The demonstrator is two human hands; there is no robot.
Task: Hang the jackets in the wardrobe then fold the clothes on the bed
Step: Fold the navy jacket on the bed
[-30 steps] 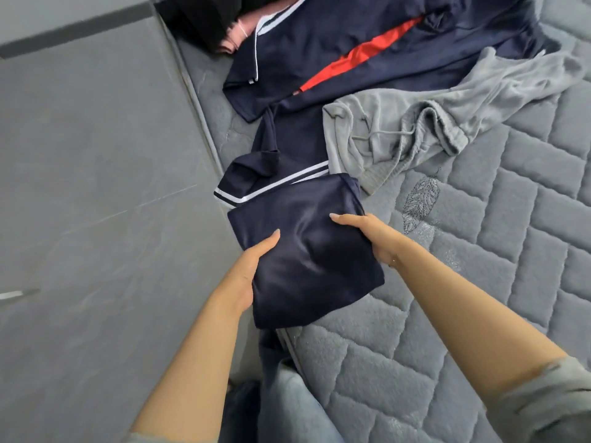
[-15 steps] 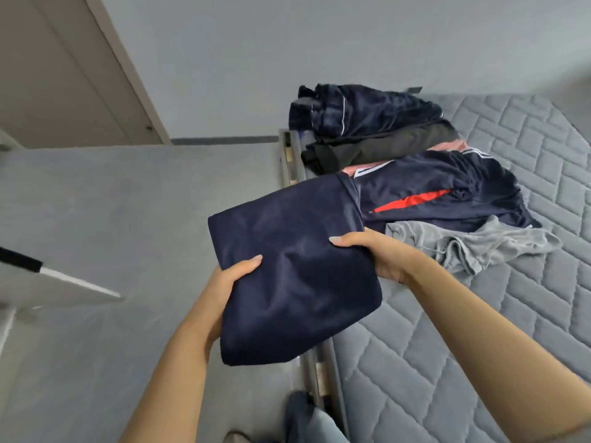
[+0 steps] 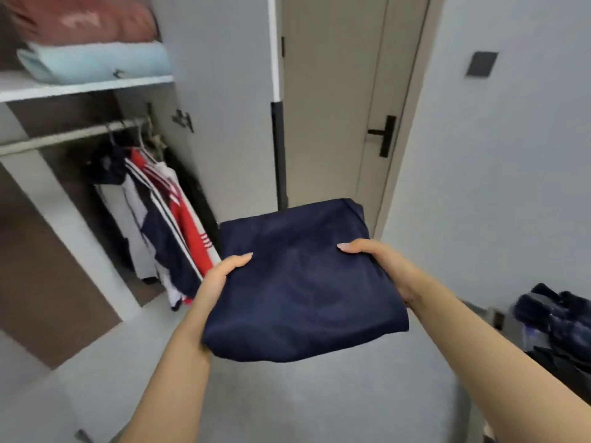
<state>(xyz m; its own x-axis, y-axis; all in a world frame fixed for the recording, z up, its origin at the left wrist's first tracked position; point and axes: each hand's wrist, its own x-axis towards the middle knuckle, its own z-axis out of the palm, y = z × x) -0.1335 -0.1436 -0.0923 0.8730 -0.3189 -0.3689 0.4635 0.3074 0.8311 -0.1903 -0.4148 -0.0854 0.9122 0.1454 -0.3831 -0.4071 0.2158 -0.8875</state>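
Navy fabric, folded into a neat square, and it's off the bed now: a second ago this folded garment [image 3: 300, 282] sat at the mattress edge among the loose clothes, and the view has swung right round to the open wardrobe [image 3: 80, 87] with the piece carried along in mid-air. Jackets [image 3: 166, 231] already hang on the rail inside, red, white and navy, so the hanging half of the job looks done and this reads as one folded item on its way to being put away. More dark clothes [image 3: 556, 314] sit at the far right edge, blurred, so folding probably isn't finished. Left hand [image 3: 220, 276] has its grip clamped on the near left edge, thumb on top, fingers hidden beneath. Right hand [image 3: 380, 263] pinches the right edge the same way, thumb laid across the top. Both forearms reach forward, level, the square held flat between them, sagging slightly at the near edge
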